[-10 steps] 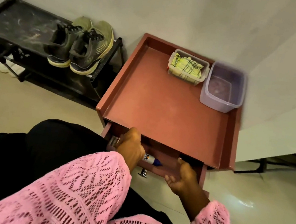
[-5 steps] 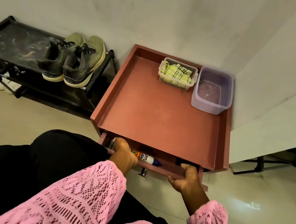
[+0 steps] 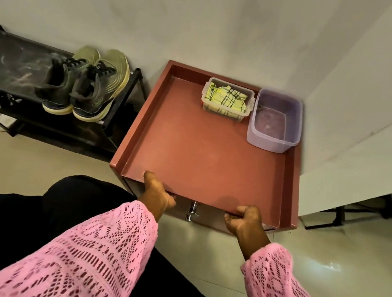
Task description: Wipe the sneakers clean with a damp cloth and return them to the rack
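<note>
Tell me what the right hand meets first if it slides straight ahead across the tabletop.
Bare red tabletop at first, then probably the purple tub by the back rim; the right hand lines up roughly with it, though depth is unclear.

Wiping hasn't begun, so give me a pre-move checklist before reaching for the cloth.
1. Drawer pushed in: ok, only its front and metal knob show.
2. Hands free: not ok, left hand and right hand grip the front edge of the red table.
3. Cloth reachable: ok, uncovered in its clear box.
4. Water in purple tub: cannot tell.
5. Sneakers accessible: ok, together on top of the black rack.
</note>
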